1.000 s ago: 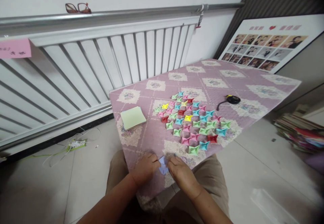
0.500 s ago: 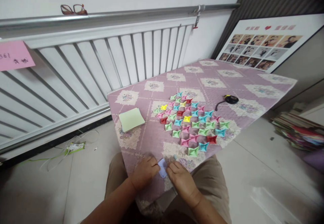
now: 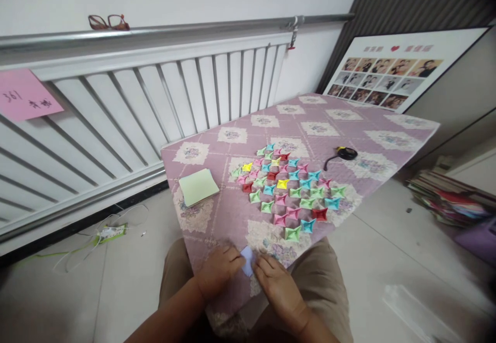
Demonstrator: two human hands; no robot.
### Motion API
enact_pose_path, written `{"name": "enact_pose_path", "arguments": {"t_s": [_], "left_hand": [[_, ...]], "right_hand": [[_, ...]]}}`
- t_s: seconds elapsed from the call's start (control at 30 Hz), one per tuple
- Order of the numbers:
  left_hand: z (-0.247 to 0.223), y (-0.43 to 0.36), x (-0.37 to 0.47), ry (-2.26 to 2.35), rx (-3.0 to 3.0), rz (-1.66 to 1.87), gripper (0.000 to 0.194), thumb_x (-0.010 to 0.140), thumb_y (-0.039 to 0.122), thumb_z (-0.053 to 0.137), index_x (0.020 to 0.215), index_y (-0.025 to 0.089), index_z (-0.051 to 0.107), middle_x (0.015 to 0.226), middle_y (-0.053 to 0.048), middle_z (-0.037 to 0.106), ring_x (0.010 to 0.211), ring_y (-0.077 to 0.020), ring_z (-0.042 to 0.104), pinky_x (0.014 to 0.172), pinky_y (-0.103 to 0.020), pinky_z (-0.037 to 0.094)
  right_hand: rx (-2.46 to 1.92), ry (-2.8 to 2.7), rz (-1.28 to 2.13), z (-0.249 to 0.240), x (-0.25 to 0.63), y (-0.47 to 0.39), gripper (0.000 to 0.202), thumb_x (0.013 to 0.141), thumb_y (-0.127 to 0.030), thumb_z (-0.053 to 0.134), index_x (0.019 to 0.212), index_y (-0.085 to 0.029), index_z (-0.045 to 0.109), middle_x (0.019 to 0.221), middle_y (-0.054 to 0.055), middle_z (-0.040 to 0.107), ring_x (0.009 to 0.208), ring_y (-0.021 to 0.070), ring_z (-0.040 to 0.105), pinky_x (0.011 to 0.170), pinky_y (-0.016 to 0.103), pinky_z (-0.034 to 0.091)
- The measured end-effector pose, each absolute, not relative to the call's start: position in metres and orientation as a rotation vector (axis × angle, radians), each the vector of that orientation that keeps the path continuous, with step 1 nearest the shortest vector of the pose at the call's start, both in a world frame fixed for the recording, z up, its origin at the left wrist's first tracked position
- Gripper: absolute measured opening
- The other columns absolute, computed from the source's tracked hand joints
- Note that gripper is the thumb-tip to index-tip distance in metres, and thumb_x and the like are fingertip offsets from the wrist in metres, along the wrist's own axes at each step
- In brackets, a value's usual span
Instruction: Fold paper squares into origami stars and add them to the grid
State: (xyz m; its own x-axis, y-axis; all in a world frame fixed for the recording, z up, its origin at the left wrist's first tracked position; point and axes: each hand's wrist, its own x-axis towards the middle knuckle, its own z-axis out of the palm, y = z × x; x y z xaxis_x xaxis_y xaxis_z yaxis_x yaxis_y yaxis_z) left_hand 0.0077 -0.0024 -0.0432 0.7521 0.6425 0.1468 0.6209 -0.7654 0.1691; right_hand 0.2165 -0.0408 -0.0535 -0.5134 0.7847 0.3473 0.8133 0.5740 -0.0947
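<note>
Pink note has come further into view at left since the earlier frame; periwinkle paper lies on the patterned counter near its front edge, between left hand and right hand; bent fingers touch both its sides, though whether either grip pinches it I cannot tell; rows of folded paper pieces stand beyond, with a paper stack to their left.

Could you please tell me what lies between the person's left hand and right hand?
In the head view, a small piece of lavender paper lies on the floral tablecloth between the left hand and the right hand.
</note>
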Motion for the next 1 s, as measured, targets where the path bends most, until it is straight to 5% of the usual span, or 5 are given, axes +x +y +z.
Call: {"name": "enact_pose_path", "arguments": {"t_s": [0.23, 0.4, 1.0], "left_hand": [[-0.045, -0.017, 0.01, 1.143, 2.923, 0.143, 0.032, 0.092, 0.024, 0.053, 0.124, 0.026, 0.049, 0.097, -0.005, 0.055, 0.088, -0.0195, 0.05, 0.07, -0.03, 0.044], [-0.043, -0.022, 0.014, 1.193, 2.954, 0.147, 0.03, 0.092, 0.029, 0.054, 0.121, 0.024, 0.052, 0.101, -0.006, 0.056, 0.093, -0.0207, 0.051, 0.075, -0.031, 0.045], [-0.064, -0.037, 0.012, 1.332, 2.923, 0.628, 0.026, 0.093, 0.027, 0.045, 0.116, 0.023, 0.058, 0.108, -0.004, 0.063, 0.097, -0.0192, 0.054, 0.085, -0.032, 0.04]], "right_hand": [[-1.353, -2.349, -0.118, -0.057, 0.214, -0.049, 0.023, 0.089, -0.012, 0.051, 0.105, -0.021, 0.064, 0.103, 0.004, 0.068, 0.103, 0.0188, 0.057, 0.093, 0.032, 0.042], [-1.558, -2.262, -0.137, -0.056, 0.197, -0.055, 0.025, 0.087, -0.011, 0.05, 0.104, -0.023, 0.064, 0.104, 0.004, 0.069, 0.101, 0.0208, 0.058, 0.096, 0.04, 0.035], [-1.463, -2.062, -0.248, -0.085, 0.186, -0.066, 0.03, 0.094, -0.021, 0.036, 0.108, -0.024, 0.062, 0.105, 0.001, 0.069, 0.102, 0.0179, 0.058, 0.098, 0.035, 0.03]]}}
